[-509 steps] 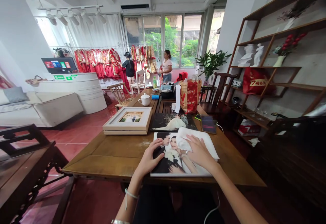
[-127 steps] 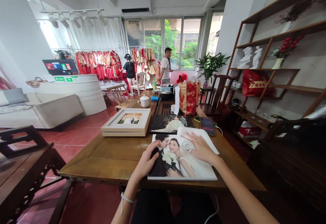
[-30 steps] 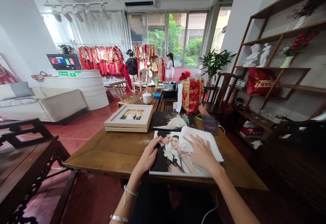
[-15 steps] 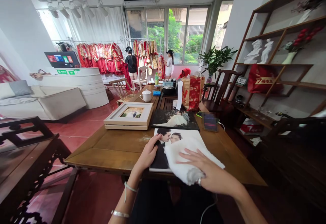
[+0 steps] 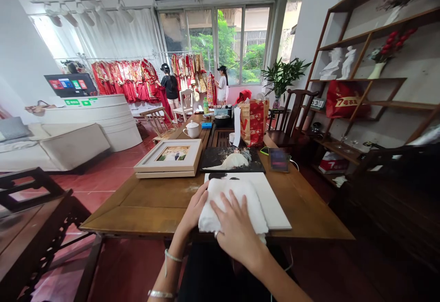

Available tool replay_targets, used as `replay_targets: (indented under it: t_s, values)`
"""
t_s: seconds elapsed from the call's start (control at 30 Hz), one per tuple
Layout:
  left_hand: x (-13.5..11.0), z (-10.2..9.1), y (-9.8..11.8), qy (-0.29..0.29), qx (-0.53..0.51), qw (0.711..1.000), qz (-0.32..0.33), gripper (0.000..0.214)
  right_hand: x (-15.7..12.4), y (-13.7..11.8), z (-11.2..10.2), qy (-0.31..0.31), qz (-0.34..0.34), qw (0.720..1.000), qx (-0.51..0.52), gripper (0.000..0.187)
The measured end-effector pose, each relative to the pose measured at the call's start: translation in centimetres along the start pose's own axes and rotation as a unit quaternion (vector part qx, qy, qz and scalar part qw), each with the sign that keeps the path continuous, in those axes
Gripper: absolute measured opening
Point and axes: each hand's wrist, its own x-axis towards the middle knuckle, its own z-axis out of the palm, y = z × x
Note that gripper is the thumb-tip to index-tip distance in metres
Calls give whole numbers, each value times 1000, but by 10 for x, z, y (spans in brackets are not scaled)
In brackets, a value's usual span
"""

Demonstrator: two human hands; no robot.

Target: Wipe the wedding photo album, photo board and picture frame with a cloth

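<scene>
A white cloth (image 5: 252, 201) lies over much of a photo print panel (image 5: 277, 215) at the near edge of the wooden table. My right hand (image 5: 233, 224) presses flat on the cloth with its fingers spread. At the panel's left side my left hand (image 5: 194, 208) rests, fingers stretched along the edge and partly under the cloth's left border. Only dark hair at the top of the printed picture shows past the cloth; the rest of the couple is covered. Just behind lies a dark photo panel (image 5: 230, 160) with a white gown on it.
Stacked frames (image 5: 168, 157) stand left of the dark panel. Behind are a white lidded cup (image 5: 192, 130), a red paper bag (image 5: 254, 121) and a phone (image 5: 279, 160) with a cable. Two people stand at racks of red garments (image 5: 125, 79). A dark chair (image 5: 288, 118) is at the right.
My right hand has slid the cloth to the left across the panel, covering the printed faces and baring the panel's right side. My left hand stays at the left edge.
</scene>
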Motion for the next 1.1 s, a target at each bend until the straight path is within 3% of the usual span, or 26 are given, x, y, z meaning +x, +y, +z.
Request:
replay_targets:
  t_s: [0.1,0.27,0.37,0.5,0.63,0.77,0.93,1.1]
  values:
    - [0,2,3,8,16,1000,10,47,-23,3,-10,-45,-30,998,41,75]
    - [0,6,-1,8,83,995,62,46,-56,48,-39,-112,-67,988,81,87]
    - [0,5,-4,5,91,993,79,47,-55,79,-44,-81,-27,994,70,83]
    - [0,3,-6,2,86,993,81,45,-24,104,-37,-25,69,997,17,74]
    - [2,3,-8,3,82,993,87,45,22,95,-28,18,122,992,-30,68]
    - [2,2,-9,6,71,994,85,45,40,67,-20,7,86,996,-21,66]
    - [1,3,-7,2,55,996,76,45,-5,42,-16,-22,-45,998,31,83]
    - [1,3,-7,3,48,996,79,46,-56,62,-27,-50,-84,994,55,91]
